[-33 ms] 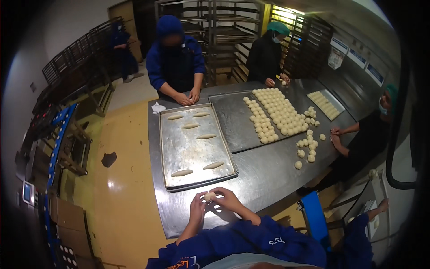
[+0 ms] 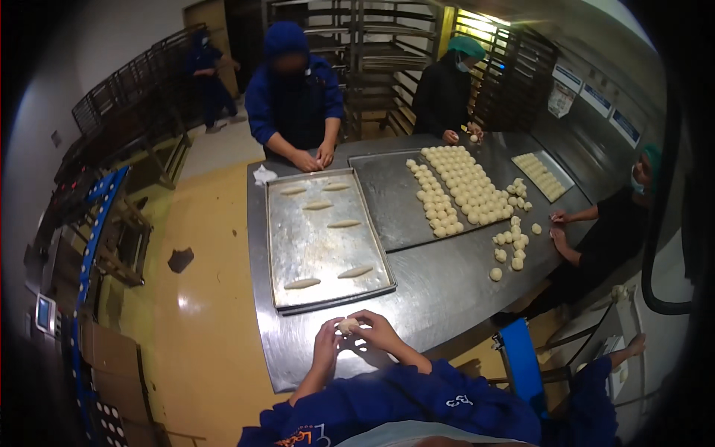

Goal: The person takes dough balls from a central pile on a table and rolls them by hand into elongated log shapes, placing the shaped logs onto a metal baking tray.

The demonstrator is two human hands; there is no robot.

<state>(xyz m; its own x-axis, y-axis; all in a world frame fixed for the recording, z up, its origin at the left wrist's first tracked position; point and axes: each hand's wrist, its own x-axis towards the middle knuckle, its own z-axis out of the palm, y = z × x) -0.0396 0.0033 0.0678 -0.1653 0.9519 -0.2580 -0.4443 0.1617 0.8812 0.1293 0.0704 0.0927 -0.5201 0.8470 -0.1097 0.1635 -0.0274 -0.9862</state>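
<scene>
Just beyond my body, over the near end of the steel table, both my hands hold one small piece of pale dough between the fingertips. My left hand grips it from the left and my right hand from the right, with the fingers bent round it. Ahead of my hands lies a large metal baking tray. Several spindle-shaped dough pieces are spread on it, among them one in its near left corner and one in its near right corner.
Rows of dough balls fill part of a dark tray, with loose balls to its right. A smaller tray of dough lies far right. Co-workers stand across the table and at its right. A blue conveyor is near right.
The whole view has shifted very slightly. My hands hold the dough piece as before.
</scene>
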